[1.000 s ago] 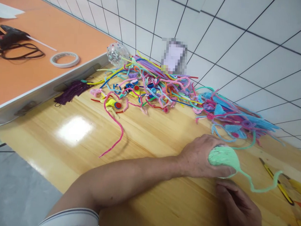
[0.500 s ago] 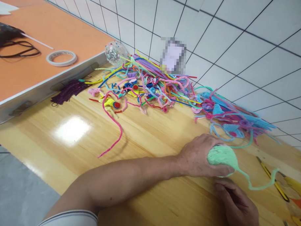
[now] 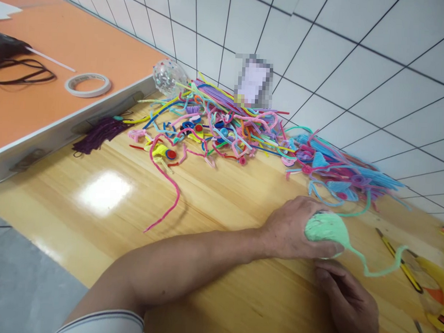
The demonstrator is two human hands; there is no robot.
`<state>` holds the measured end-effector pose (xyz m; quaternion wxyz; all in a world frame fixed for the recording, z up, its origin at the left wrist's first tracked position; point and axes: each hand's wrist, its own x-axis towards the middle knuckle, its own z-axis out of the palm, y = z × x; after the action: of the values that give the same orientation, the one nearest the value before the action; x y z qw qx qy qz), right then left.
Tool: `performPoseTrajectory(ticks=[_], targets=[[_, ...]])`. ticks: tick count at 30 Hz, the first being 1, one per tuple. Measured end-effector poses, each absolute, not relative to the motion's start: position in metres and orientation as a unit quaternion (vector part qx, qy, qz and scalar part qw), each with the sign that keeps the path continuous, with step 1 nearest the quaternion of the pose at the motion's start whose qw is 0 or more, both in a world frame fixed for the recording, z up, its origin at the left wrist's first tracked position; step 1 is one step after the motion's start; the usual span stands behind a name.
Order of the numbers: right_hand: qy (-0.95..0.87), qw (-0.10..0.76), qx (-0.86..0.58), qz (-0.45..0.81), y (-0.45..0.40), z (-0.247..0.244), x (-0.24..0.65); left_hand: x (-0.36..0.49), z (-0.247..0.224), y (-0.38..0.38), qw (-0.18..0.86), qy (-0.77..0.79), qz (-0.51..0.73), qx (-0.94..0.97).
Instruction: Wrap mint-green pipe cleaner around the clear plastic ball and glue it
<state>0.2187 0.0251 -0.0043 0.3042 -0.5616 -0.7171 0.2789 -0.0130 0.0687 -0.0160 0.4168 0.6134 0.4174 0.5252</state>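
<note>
Mint-green ball (image 3: 328, 229), orange tabletop (image 3: 95, 43), black-gridded white wall (image 3: 334, 88)

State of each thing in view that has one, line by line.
Left hand: closed on mint-green ball
Mint-green ball: held, one strand trailing loose
Right hand: fingers curled, contents unclear
Pink-red pipe cleaner: bent, wavy
Pipe-cleaner pile: partly tangled
Tape roll: lying flat
Purple tassel: lying down
Clear dotted ball: round, not collapsed
Yellow cutter: lying, blade unclear

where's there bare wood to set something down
Wooden table: bare left of the trailing pink strand, in front of the purple tassel, and between strand and left hand. Crowded along the tiled wall, under the pipe-cleaner pile, and around the yellow knife.
</note>
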Motion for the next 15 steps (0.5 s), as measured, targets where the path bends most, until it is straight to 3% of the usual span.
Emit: performPoseTrajectory(ticks=[15], targets=[[-0.718,0.312,-0.559,0.273,0.0268,0.0028,0.209,-0.0142,-0.0133,0.0683,0.419,0.424,0.509,0.621]])
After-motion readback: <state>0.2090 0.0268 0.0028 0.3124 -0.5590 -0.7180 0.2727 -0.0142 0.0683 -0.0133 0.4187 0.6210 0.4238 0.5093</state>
